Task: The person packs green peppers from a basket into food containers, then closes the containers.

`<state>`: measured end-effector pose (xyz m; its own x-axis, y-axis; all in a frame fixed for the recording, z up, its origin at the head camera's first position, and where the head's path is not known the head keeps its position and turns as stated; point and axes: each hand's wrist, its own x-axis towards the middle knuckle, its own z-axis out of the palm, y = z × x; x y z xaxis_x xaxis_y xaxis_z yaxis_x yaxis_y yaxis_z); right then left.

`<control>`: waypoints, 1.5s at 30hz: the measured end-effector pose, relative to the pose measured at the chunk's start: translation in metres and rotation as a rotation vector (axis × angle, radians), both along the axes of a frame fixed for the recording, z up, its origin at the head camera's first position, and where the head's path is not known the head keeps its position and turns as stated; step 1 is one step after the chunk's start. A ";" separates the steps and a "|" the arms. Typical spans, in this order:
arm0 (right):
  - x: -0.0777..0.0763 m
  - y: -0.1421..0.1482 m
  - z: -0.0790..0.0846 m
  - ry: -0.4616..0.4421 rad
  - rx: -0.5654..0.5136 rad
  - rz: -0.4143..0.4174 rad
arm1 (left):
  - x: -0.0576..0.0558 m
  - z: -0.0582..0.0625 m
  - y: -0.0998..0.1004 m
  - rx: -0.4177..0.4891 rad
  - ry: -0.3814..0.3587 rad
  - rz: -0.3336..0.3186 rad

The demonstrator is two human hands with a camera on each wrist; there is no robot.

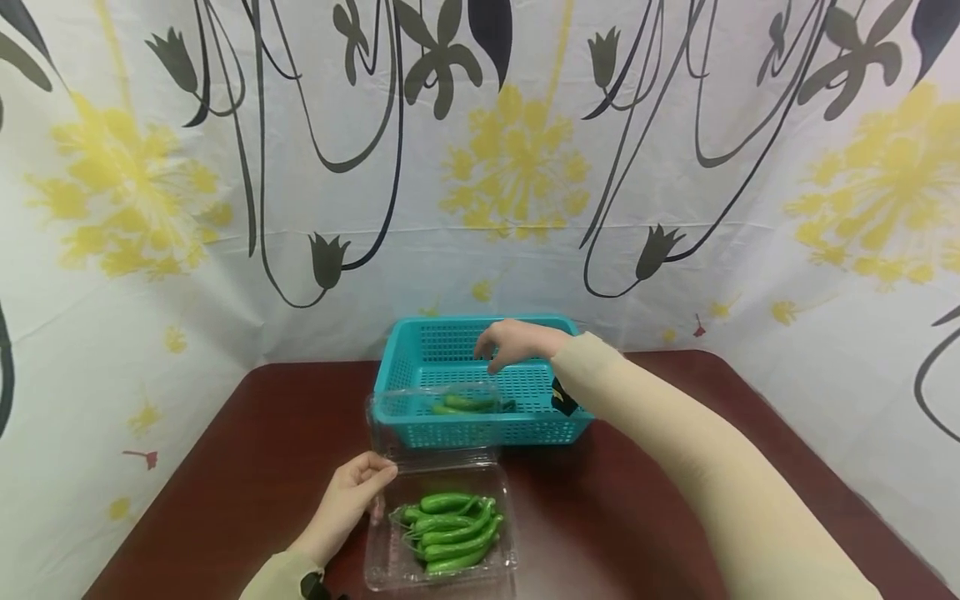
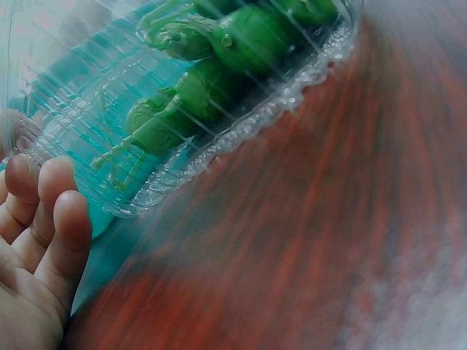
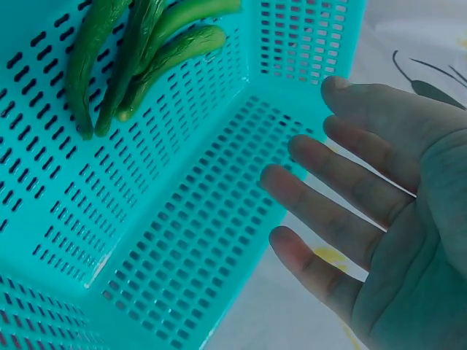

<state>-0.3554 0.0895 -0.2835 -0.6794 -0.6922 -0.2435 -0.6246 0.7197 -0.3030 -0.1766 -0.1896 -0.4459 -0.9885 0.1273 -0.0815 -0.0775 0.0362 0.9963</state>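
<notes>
A clear plastic clamshell container (image 1: 384, 560) lies with its lid (image 1: 390, 417) raised at the back, its tray holding several long green chili peppers (image 1: 457, 529). At the tray's back left corner, my left hand (image 1: 345, 508) pinches the plastic edge; in the left wrist view its fingertips (image 2: 73, 219) are against the wall. My right hand (image 1: 517, 343) hovers over a turquoise slotted basket (image 1: 393, 367), fingers spread and holding nothing in the right wrist view. Several green peppers (image 3: 179, 62) rest at the basket's near side, seen partly through the clear lid in the head view.
Both containers sit on a dark red-brown wooden table (image 1: 300, 433). Right behind the basket hangs a white curtain (image 1: 360, 325) with yellow and grey flower prints. The container's lid overlaps the basket's front left side in the head view.
</notes>
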 end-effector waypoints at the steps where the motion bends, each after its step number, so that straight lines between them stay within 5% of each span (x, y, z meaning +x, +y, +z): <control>1: -0.002 -0.002 -0.001 0.002 0.012 -0.001 | -0.001 0.001 0.000 -0.001 0.000 -0.001; 17: -0.023 -0.028 -0.035 -0.005 0.098 0.026 | 0.001 -0.002 -0.001 0.021 0.024 -0.019; 45: -0.051 -0.051 -0.070 -0.014 0.169 0.042 | -0.007 -0.003 -0.003 -0.018 0.025 -0.001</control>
